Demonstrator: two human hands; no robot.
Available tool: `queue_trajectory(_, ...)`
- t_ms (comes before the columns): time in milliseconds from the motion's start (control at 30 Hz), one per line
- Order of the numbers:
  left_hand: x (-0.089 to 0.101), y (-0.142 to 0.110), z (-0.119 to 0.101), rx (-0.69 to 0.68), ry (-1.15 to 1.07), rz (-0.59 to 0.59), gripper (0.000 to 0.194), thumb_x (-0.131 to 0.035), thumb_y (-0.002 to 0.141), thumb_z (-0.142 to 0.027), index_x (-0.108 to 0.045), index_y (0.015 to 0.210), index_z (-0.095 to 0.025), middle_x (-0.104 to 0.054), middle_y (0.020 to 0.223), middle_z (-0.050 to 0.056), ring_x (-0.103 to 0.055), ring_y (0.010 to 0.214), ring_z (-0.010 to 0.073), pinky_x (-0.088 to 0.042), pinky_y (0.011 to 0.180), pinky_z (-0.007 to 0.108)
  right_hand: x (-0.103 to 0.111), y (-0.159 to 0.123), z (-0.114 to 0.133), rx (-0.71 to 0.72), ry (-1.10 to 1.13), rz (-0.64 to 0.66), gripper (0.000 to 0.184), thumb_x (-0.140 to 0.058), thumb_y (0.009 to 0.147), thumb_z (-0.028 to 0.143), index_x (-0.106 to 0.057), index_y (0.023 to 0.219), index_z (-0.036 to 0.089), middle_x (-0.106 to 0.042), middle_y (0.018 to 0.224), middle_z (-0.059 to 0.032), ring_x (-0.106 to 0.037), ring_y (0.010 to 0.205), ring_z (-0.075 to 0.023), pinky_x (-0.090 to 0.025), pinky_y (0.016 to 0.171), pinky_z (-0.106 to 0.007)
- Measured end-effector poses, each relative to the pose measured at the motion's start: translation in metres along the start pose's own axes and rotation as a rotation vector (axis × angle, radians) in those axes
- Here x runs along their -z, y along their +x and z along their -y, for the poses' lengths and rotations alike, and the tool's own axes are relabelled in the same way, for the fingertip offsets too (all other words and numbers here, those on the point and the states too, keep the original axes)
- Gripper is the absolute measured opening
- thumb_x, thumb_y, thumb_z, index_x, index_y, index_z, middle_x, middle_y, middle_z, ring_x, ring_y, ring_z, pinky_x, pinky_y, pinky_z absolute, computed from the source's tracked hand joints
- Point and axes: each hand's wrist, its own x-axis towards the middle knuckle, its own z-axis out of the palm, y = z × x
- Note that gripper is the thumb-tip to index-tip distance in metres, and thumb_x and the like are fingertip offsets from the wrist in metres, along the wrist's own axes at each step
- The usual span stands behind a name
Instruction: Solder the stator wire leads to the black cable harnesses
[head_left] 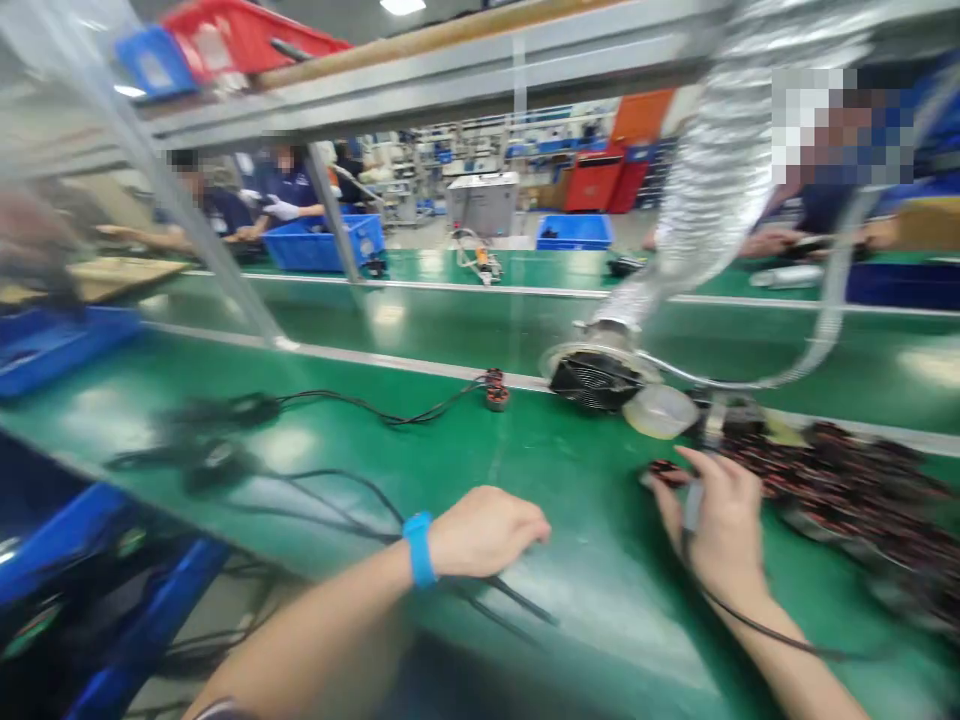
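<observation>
My left hand (pixel 487 530), with a blue band (pixel 419 550) at the wrist, is above the green bench with its fingers curled in. Whatever it may hold is hidden. Black cables (pixel 352 480) pass below that wrist, and their ends show past it. In my right hand (pixel 720 515) is a soldering iron (pixel 693 507) with a grey handle, its dark cord running back along the forearm. A small motor with copper windings (pixel 666 470) is at the right thumb and fingertips; whether it is gripped is unclear. Another small motor (pixel 496 390) stands farther back, beside black leads.
Many small copper-wound motors (pixel 847 490) are heaped at the right. A silver duct (pixel 705 170) ends at a black fan (pixel 596 378) near a clear round cup (pixel 660 411). Blurred dark cabled parts (pixel 217 440) lie left. Co-workers sit across the line.
</observation>
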Motion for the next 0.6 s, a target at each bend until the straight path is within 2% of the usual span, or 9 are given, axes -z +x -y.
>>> queue_trajectory(33, -0.005, -0.002, 0.005, 0.028, 0.039, -0.046, 0.033, -0.042, 0.095, -0.024, -0.074, 0.086, -0.021, -0.074, 0.081, 0.001, -0.065, 0.075, 0.0156, -0.042, 0.072, 0.024, 0.000, -0.003, 0.009, 0.031, 0.020, 0.046, 0.046, -0.061, 0.088, 0.047, -0.057, 0.125, 0.020, -0.053, 0.113, -0.0172, -0.061, 0.104, -0.0315, -0.052, 0.091, -0.054)
queue_trajectory(100, -0.009, 0.003, 0.018, 0.066, 0.056, -0.127, 0.035, -0.040, 0.097, -0.025, -0.073, 0.086, -0.021, -0.075, 0.086, 0.002, -0.066, 0.079, 0.0169, -0.042, 0.072, 0.025, -0.004, -0.009, 0.024, 0.008, 0.110, 0.141, 0.039, -0.056, 0.094, 0.034, -0.051, 0.130, 0.021, -0.045, 0.124, -0.0152, -0.065, 0.084, -0.0191, -0.057, 0.086, -0.045)
queue_trajectory(133, -0.010, 0.008, 0.022, 0.074, 0.060, -0.164, 0.035, -0.040, 0.098, -0.026, -0.073, 0.086, -0.021, -0.074, 0.086, 0.002, -0.066, 0.080, 0.0172, -0.041, 0.072, 0.025, -0.007, -0.011, 0.029, 0.001, 0.162, 0.163, 0.037, -0.055, 0.095, 0.030, -0.049, 0.130, 0.022, -0.043, 0.124, -0.0137, -0.065, 0.082, -0.0166, -0.058, 0.086, -0.043)
queue_trajectory(200, -0.010, 0.020, 0.025, 0.066, 0.083, -0.237, 0.031, -0.045, 0.097, -0.029, -0.072, 0.084, -0.020, -0.072, 0.083, 0.003, -0.064, 0.077, 0.0173, -0.041, 0.072, 0.026, -0.012, -0.016, 0.041, 0.008, 0.249, 0.214, 0.036, -0.054, 0.095, 0.023, -0.048, 0.131, 0.025, -0.042, 0.125, -0.0115, -0.065, 0.086, -0.0155, -0.058, 0.088, -0.040)
queue_trajectory(333, -0.014, 0.038, 0.016, 0.031, 0.093, -0.364, 0.018, -0.060, 0.090, -0.035, -0.070, 0.088, -0.020, -0.065, 0.076, 0.001, -0.058, 0.070, 0.0158, -0.040, 0.069, 0.027, -0.014, -0.027, 0.068, 0.121, 0.366, 0.313, 0.043, -0.054, 0.095, 0.016, -0.044, 0.134, 0.028, -0.044, 0.125, -0.0099, -0.063, 0.102, -0.0176, -0.057, 0.092, -0.038)
queue_trajectory(433, -0.018, 0.046, 0.013, -0.001, 0.080, -0.404, 0.016, -0.060, 0.090, -0.033, -0.069, 0.089, -0.020, -0.063, 0.077, 0.001, -0.057, 0.071, 0.0152, -0.041, 0.069, 0.027, -0.008, -0.035, 0.084, 0.146, 0.338, 0.198, 0.047, -0.062, 0.091, 0.017, -0.045, 0.133, 0.029, -0.047, 0.123, -0.0098, -0.058, 0.114, -0.0225, -0.056, 0.096, -0.041)
queue_trajectory(533, -0.022, 0.053, 0.016, -0.042, 0.086, -0.397, 0.020, -0.053, 0.094, -0.028, -0.066, 0.082, -0.019, -0.063, 0.079, 0.001, -0.056, 0.072, 0.0146, -0.040, 0.069, 0.026, -0.002, -0.041, 0.092, 0.018, 0.265, 0.040, 0.051, -0.070, 0.086, 0.020, -0.047, 0.130, 0.027, -0.047, 0.120, -0.0104, -0.056, 0.115, -0.0255, -0.054, 0.097, -0.045)
queue_trajectory(600, -0.024, 0.056, 0.019, -0.056, 0.114, -0.397, 0.020, -0.050, 0.094, -0.024, -0.064, 0.080, -0.019, -0.063, 0.079, 0.001, -0.056, 0.072, 0.0144, -0.040, 0.069, 0.026, -0.001, -0.044, 0.093, -0.083, 0.244, 0.019, 0.054, -0.073, 0.083, 0.022, -0.046, 0.130, 0.025, -0.047, 0.120, -0.0112, -0.055, 0.115, -0.0267, -0.053, 0.098, -0.047)
